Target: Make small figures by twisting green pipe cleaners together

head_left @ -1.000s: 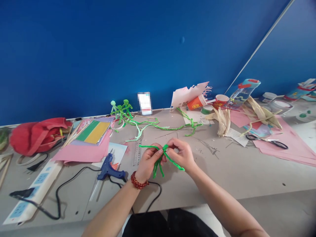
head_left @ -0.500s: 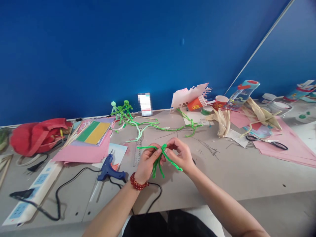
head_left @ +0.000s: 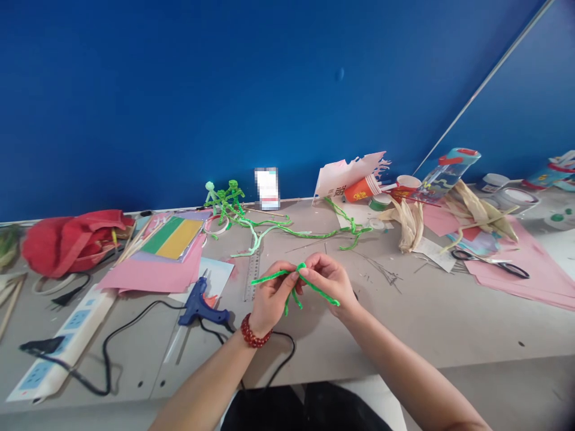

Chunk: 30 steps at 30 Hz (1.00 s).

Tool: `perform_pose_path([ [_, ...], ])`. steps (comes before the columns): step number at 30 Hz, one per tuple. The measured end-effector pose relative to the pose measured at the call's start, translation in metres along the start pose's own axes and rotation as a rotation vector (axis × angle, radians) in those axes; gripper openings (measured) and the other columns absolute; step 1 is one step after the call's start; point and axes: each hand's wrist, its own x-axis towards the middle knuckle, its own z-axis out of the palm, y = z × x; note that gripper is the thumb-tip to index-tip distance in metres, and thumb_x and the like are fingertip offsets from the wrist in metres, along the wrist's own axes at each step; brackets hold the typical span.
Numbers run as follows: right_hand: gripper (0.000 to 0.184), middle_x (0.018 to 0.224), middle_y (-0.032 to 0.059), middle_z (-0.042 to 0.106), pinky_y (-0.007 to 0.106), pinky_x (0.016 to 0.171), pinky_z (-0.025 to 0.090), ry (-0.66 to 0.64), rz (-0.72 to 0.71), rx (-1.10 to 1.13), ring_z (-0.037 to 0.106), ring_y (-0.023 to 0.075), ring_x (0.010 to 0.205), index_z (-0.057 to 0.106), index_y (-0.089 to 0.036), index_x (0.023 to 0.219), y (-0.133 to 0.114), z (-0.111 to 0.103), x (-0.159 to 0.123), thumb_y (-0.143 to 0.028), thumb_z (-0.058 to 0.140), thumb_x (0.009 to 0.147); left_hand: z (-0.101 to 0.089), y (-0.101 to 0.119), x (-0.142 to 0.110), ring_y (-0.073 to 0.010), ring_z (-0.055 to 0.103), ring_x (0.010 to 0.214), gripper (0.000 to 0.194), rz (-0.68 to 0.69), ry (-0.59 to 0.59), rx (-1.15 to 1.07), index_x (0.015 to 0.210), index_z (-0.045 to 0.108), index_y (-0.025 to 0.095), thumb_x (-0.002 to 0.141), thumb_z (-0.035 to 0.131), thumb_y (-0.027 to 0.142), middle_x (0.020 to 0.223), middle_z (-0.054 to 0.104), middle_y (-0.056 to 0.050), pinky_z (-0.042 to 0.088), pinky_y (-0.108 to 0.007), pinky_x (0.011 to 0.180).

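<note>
Both my hands pinch one bright green pipe-cleaner figure (head_left: pixel 320 291) over the front middle of the table. My left hand (head_left: pixel 275 294), with a red bead bracelet (head_left: pixel 255 331) at the wrist, grips it from the left, and one green strand sticks out past its fingers. On the other side my right hand (head_left: pixel 331 281) has thumb and fingers closed at the looped top. Further strands hang below, between the hands; the middle is partly hidden by fingers. Behind, several finished-looking green figures (head_left: pixel 224 200) stand near the wall, and a long green twisted strand (head_left: pixel 309 233) lies on the table.
A blue glue gun (head_left: pixel 202 302) with its cord lies left of my hands, beside a metal ruler (head_left: pixel 252 275). Farther left are pink paper (head_left: pixel 148 272) and a power strip (head_left: pixel 67 341). Scissors (head_left: pixel 489 262), corn husks (head_left: pixel 408 224) and thin wires (head_left: pixel 380 269) lie to the right.
The figure has turned a little in my fingers: its left strand now slopes down and its hanging strands show less. The whole view has shifted slightly. Both hands keep their hold.
</note>
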Motion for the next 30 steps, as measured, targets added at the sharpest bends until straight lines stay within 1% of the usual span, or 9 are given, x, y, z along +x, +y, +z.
perform_pose_path([
  [4, 0.03, 0.061, -0.003, 0.064, 0.026, 0.053, 0.052, -0.048, 0.044, 0.095, 0.061, 0.0126, 0.052, 0.058, -0.02, 0.071, 0.0, 0.0, 0.001, -0.038, 0.082, 0.074, 0.001, -0.003, -0.001, -0.0116, 0.062, 0.061, 0.01, -0.019, -0.011, -0.061, 0.089, 0.062, 0.019, 0.09, 0.064, 0.028, 0.07, 0.066, 0.001, 0.052, -0.023, 0.057],
  [10, 0.031, 0.06, -0.0042, 0.06, 0.025, 0.052, 0.051, -0.067, 0.068, 0.151, 0.062, 0.0126, 0.052, 0.057, -0.019, 0.068, 0.002, -0.001, 0.003, -0.036, 0.083, 0.071, 0.001, -0.006, -0.001, -0.0108, 0.06, 0.06, 0.013, -0.042, -0.003, -0.093, 0.089, 0.062, 0.018, 0.088, 0.066, 0.03, 0.068, 0.065, 0.002, 0.051, -0.022, 0.056],
  [14, 0.031, 0.056, -0.0049, 0.055, 0.027, 0.056, 0.051, -0.065, 0.087, 0.154, 0.062, 0.0141, 0.055, 0.059, -0.02, 0.07, 0.001, -0.002, 0.003, -0.04, 0.082, 0.073, -0.001, -0.006, 0.0, -0.011, 0.06, 0.061, 0.011, 0.031, 0.019, -0.011, 0.089, 0.063, 0.018, 0.089, 0.065, 0.029, 0.069, 0.064, 0.002, 0.051, -0.023, 0.057],
  [18, 0.03, 0.056, -0.005, 0.049, 0.027, 0.057, 0.047, -0.05, 0.1, 0.113, 0.061, 0.016, 0.06, 0.062, -0.02, 0.076, 0.0, -0.003, 0.002, -0.044, 0.081, 0.074, -0.005, -0.005, 0.001, -0.0122, 0.061, 0.063, 0.011, 0.122, 0.038, 0.114, 0.091, 0.065, 0.018, 0.091, 0.062, 0.029, 0.072, 0.063, 0.0, 0.052, -0.023, 0.056],
  [21, 0.031, 0.053, -0.0058, 0.046, 0.026, 0.059, 0.044, -0.043, 0.094, 0.111, 0.056, 0.014, 0.059, 0.059, -0.02, 0.072, 0.001, -0.004, 0.003, -0.043, 0.079, 0.077, -0.008, -0.002, 0.004, -0.0121, 0.062, 0.065, 0.008, 0.217, 0.001, 0.239, 0.091, 0.067, 0.019, 0.092, 0.061, 0.025, 0.075, 0.064, -0.001, 0.052, -0.024, 0.06],
  [23, 0.033, 0.052, -0.0069, 0.043, 0.025, 0.059, 0.042, -0.045, 0.102, 0.121, 0.049, 0.0115, 0.056, 0.057, -0.019, 0.069, 0.002, -0.005, 0.003, -0.043, 0.079, 0.077, -0.01, 0.0, 0.005, -0.0121, 0.062, 0.067, 0.008, 0.273, -0.027, 0.299, 0.092, 0.067, 0.019, 0.092, 0.06, 0.021, 0.077, 0.064, -0.001, 0.052, -0.024, 0.063],
  [25, 0.034, 0.051, -0.008, 0.041, 0.024, 0.056, 0.038, -0.055, 0.114, 0.126, 0.04, 0.009, 0.052, 0.056, -0.019, 0.069, 0.002, -0.005, 0.003, -0.043, 0.079, 0.077, -0.01, 0.002, 0.005, -0.0123, 0.062, 0.068, 0.009, 0.305, -0.039, 0.328, 0.093, 0.068, 0.02, 0.092, 0.059, 0.02, 0.078, 0.064, -0.001, 0.052, -0.025, 0.064],
  [28, 0.035, 0.051, -0.0082, 0.04, 0.022, 0.052, 0.033, -0.081, 0.106, 0.123, 0.034, 0.0081, 0.05, 0.054, -0.019, 0.068, 0.001, -0.006, 0.002, -0.042, 0.078, 0.077, -0.011, 0.003, 0.004, -0.0123, 0.062, 0.068, 0.008, 0.29, -0.042, 0.296, 0.092, 0.069, 0.02, 0.091, 0.061, 0.02, 0.079, 0.064, -0.001, 0.05, -0.025, 0.064],
  [30, 0.035, 0.05, -0.0072, 0.042, 0.023, 0.052, 0.034, -0.073, 0.086, 0.11, 0.035, 0.0089, 0.05, 0.054, -0.019, 0.068, 0.001, -0.007, 0.002, -0.045, 0.075, 0.079, -0.01, 0.002, 0.004, -0.0122, 0.061, 0.067, 0.007, 0.212, -0.029, 0.2, 0.091, 0.069, 0.019, 0.089, 0.064, 0.023, 0.078, 0.064, -0.001, 0.05, -0.024, 0.063],
])
